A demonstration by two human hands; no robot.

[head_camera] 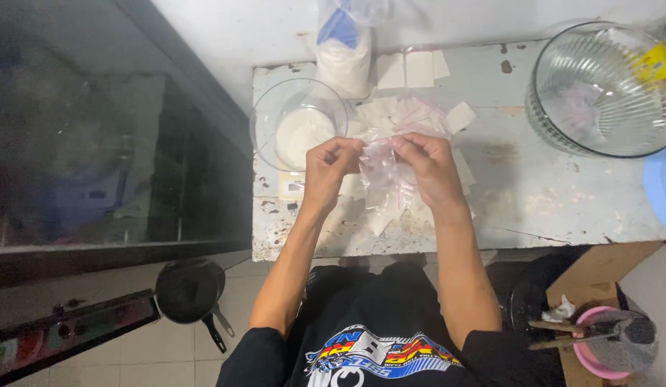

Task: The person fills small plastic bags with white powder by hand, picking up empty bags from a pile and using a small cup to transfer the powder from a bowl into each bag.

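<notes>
Nearest, low in view: black pan (187, 290) on tiled floor, left; pink bowl (611, 344) w/ grey lump on brown board, right.

Above worn table (548, 193) edge, both hands raised. Left hand (327, 170) and right hand (427, 166) each pinched shut on top edge of small clear plastic bag (382, 175) – thumb and forefinger tips closed on rim from either side, other fingers curled. Bag hangs between the two hands, mouth up near fingertips, long axis running top-to-bottom in view, body drooping down toward table edge. Mouth open or sealed – can't tell.

Under and around bag: loose pile of similar small clear bags (412, 115), flat on table.

Just left of left hand: small glass bowl (298, 129) holding white powder. Behind it, tall clear sack of white powder (344, 54), upright vs. wall. Far right: large ribbed glass bowl (602, 86); blue lid (663, 190) at edge.
</notes>
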